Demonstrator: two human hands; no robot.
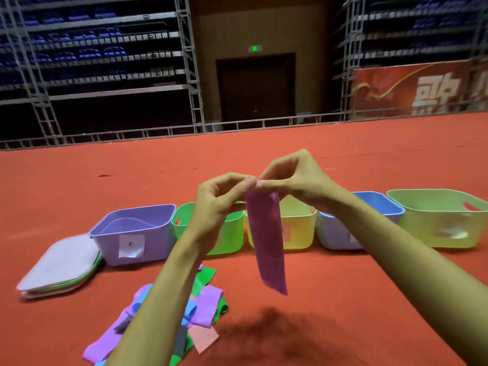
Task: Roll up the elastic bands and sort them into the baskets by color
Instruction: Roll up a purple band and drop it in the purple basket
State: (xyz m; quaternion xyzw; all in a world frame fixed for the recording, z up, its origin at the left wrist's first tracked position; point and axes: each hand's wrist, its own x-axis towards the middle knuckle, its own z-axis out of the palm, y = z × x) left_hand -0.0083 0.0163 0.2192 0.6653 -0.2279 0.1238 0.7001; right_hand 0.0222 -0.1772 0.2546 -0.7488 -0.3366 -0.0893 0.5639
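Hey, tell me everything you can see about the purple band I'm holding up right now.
The purple band is a wide, flat strip of thin, smooth, stretchy-looking material, plain pinkish purple. It is not yet rolled: it hangs straight down, its lower end free above the red floor. The fingertips of the left hand and the right hand pinch its top edge side by side. In this view it hangs in front of the yellow basket.

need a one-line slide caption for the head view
Left hand and right hand pinch a dangling purple elastic band in front of five coloured baskets.
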